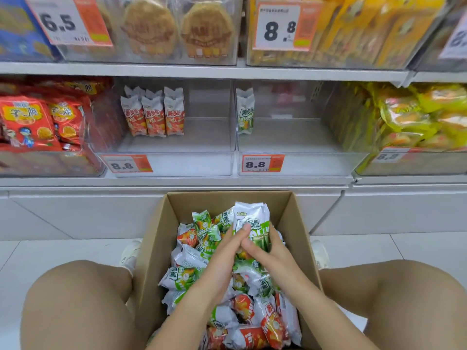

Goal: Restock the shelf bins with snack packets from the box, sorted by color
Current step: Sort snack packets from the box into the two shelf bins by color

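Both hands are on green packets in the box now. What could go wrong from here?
The left hand and right hand share a loose grip on several green packets; one may slip during the lift. Red packets lie mixed in, so one could end up in the green bin.

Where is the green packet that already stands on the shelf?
The green packet stands upright at the back left corner of the right clear bin, just right of the bin with the orange packets.
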`<action>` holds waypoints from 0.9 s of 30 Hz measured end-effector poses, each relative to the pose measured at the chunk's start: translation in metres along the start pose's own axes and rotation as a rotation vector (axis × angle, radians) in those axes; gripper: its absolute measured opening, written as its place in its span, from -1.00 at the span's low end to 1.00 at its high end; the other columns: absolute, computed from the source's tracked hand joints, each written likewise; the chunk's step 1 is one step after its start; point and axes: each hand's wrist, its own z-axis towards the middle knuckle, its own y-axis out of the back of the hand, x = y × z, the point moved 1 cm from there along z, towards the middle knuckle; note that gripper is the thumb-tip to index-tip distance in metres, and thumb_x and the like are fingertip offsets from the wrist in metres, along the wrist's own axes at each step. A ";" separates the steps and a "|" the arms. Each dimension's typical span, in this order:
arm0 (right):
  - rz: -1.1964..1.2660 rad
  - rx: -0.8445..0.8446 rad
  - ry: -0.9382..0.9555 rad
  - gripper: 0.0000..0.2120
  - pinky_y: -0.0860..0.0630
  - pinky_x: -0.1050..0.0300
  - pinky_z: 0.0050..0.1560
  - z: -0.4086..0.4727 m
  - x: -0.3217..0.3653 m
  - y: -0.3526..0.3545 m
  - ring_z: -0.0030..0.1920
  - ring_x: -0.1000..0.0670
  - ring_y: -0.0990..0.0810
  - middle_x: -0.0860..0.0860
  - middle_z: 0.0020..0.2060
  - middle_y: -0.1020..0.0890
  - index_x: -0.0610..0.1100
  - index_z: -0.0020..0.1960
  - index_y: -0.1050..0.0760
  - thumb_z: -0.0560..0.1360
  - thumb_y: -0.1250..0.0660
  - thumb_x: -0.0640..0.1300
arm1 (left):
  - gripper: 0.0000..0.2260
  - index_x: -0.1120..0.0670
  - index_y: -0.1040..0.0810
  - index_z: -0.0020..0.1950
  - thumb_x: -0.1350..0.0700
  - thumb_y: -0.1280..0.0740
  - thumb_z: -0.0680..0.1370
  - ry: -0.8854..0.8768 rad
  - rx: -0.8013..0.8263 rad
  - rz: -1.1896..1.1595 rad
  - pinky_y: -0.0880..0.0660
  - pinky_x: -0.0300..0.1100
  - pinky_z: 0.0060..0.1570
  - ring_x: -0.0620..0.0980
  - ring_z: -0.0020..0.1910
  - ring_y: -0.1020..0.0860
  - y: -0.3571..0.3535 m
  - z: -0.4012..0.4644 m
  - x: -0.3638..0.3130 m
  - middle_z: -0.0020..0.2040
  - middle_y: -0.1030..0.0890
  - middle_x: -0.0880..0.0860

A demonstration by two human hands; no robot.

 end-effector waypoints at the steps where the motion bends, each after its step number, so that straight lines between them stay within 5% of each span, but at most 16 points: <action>1: 0.009 0.013 0.023 0.01 -0.37 0.06 0.39 0.001 0.011 0.004 0.37 0.17 -0.40 0.18 0.37 -0.45 0.11 0.50 -0.18 0.18 -0.48 0.40 | -0.15 -0.10 -0.16 0.54 -0.31 -0.30 0.29 -0.024 0.003 0.026 -0.09 -0.01 0.45 -0.10 0.46 -0.20 -0.005 -0.001 -0.008 0.48 -0.25 -0.08; 3: 0.010 0.064 0.073 -0.31 -0.48 0.24 0.22 0.003 0.030 0.015 0.18 0.22 -0.56 0.21 0.16 -0.61 0.13 0.35 -0.36 0.27 -0.48 0.20 | -0.33 -0.21 -0.27 0.43 -0.30 -0.24 0.33 -0.089 0.001 0.060 -0.12 -0.06 0.47 -0.16 0.35 -0.29 -0.017 -0.003 -0.023 0.38 -0.32 -0.13; 6: 0.020 0.082 0.114 -0.37 -0.51 0.11 0.22 0.008 0.056 0.031 0.13 0.11 -0.62 0.11 0.09 -0.67 0.08 0.26 -0.43 0.24 -0.50 0.15 | -0.53 -0.29 -0.30 0.37 -0.29 -0.14 0.46 -0.172 0.071 0.159 -0.18 -0.15 0.44 -0.19 0.37 -0.32 -0.037 0.001 -0.045 0.38 -0.34 -0.22; 8: 0.067 0.040 0.144 -0.32 -0.50 -0.01 0.25 0.018 0.068 0.041 0.13 0.04 -0.63 0.08 0.07 -0.68 0.06 0.25 -0.44 0.18 -0.52 0.15 | -0.47 -0.25 -0.25 0.45 -0.32 -0.15 0.49 -0.217 0.094 0.227 -0.20 -0.17 0.43 -0.16 0.42 -0.31 -0.053 0.014 -0.068 0.42 -0.32 -0.19; 11: 0.088 0.024 0.195 -0.34 -0.56 0.19 0.06 0.038 0.089 0.060 0.08 0.08 -0.65 0.08 0.08 -0.67 0.07 0.30 -0.39 0.24 -0.52 0.05 | -0.18 -0.22 -0.38 0.38 -0.57 -0.25 0.21 -0.251 0.020 0.362 -0.20 0.02 0.46 -0.03 0.45 -0.31 -0.055 0.049 -0.088 0.46 -0.36 -0.06; 13: 0.078 0.025 0.231 -0.35 -0.55 0.31 -0.10 0.056 0.104 0.076 0.03 0.11 -0.66 0.04 0.08 -0.67 0.03 0.34 -0.35 0.28 -0.46 -0.03 | -0.24 -0.17 -0.22 0.51 -0.48 -0.13 0.38 -0.362 -0.012 0.530 -0.06 -0.11 0.48 -0.14 0.48 -0.20 -0.057 0.059 -0.109 0.48 -0.25 -0.17; 16: 0.029 0.013 0.248 -0.32 -0.51 0.38 -0.20 0.093 0.126 0.099 -0.13 0.20 -0.66 0.17 -0.10 -0.68 0.01 0.35 -0.31 0.27 -0.42 -0.04 | -0.44 -0.01 -0.10 0.56 -0.20 -0.05 0.61 -0.622 -0.306 0.867 -0.02 -0.21 0.44 -0.11 0.51 -0.12 -0.034 0.088 -0.144 0.53 -0.19 -0.09; 18: -0.019 0.000 0.256 -0.33 -0.51 0.34 -0.14 0.123 0.138 0.113 -0.15 0.22 -0.65 0.21 -0.15 -0.67 0.03 0.35 -0.32 0.27 -0.42 -0.02 | -0.43 0.10 -0.09 0.56 -0.18 -0.01 0.64 -0.678 -0.456 1.093 -0.06 -0.03 0.49 0.03 0.52 -0.13 -0.020 0.122 -0.160 0.54 -0.20 0.07; 21: -0.022 -0.016 0.218 -0.33 -0.54 0.09 0.12 0.172 0.148 0.127 0.01 0.06 -0.65 0.05 0.04 -0.66 0.01 0.34 -0.35 0.26 -0.44 0.02 | -0.32 0.15 -0.18 0.53 -0.29 0.11 0.58 -0.613 -0.536 1.394 -0.21 0.04 0.40 0.13 0.44 -0.28 -0.007 0.164 -0.160 0.46 -0.33 0.15; 24: -0.027 -0.015 0.140 -0.35 -0.54 0.10 0.08 0.219 0.148 0.135 -0.02 0.02 -0.66 -0.01 -0.02 -0.67 -0.10 0.28 -0.43 0.24 -0.49 0.05 | -0.23 0.14 -0.29 0.46 -0.33 0.24 0.50 -0.634 -0.547 1.594 -0.37 -0.01 0.14 0.15 0.24 -0.48 -0.003 0.180 -0.152 0.29 -0.52 0.14; 27: -0.081 -0.006 0.070 -0.57 -0.52 0.09 0.15 0.261 0.145 0.140 0.06 -0.03 -0.64 -0.02 0.01 -0.68 -0.06 0.18 -0.50 0.36 -0.47 0.03 | -0.37 0.05 -0.28 0.43 -0.32 0.17 0.57 -0.589 -0.604 1.603 -0.36 -0.07 -0.16 0.14 0.08 -0.55 -0.003 0.182 -0.147 0.16 -0.59 0.07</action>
